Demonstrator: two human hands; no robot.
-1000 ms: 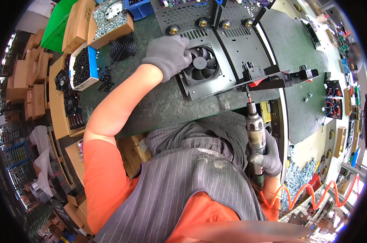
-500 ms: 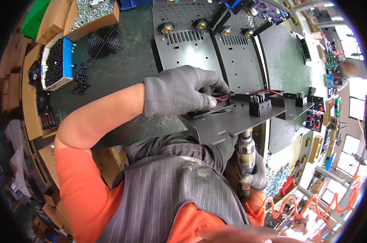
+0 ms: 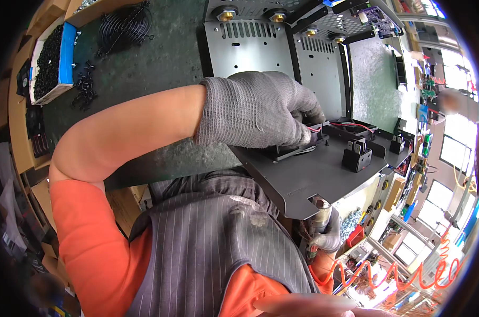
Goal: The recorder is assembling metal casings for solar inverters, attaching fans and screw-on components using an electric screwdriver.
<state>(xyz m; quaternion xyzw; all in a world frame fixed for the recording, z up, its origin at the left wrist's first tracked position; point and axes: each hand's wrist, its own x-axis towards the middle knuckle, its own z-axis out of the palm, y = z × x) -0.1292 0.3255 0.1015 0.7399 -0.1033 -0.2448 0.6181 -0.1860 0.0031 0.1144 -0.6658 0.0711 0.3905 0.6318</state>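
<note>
My left hand (image 3: 260,111), in a grey knit glove, is closed with bent fingers over a black square-edged part (image 3: 282,154) with red wires. That part rests on a dark grey sheet-metal panel (image 3: 313,177) of a casing, and my hand covers most of it. Below the panel's front edge, my gloved right hand (image 3: 330,235) is wrapped round an air screwdriver (image 3: 321,214). The tool stands upright, its top end at a notch in the panel edge; its tip cannot be made out. A black rocker switch (image 3: 357,157) sits in the panel, right of my left hand.
Perforated metal walls with brass fittings (image 3: 226,15) rise behind the panel. At the left are a box of black screws (image 3: 52,63), loose screws (image 3: 85,87) and wire fan guards (image 3: 124,29) on the green bench. An orange coiled hose (image 3: 403,280) hangs at the lower right.
The view has shifted closer to the panel. My left hand and the black part appear further right. The screwdriver sits lower in view, its top now at the panel's edge notch.
</note>
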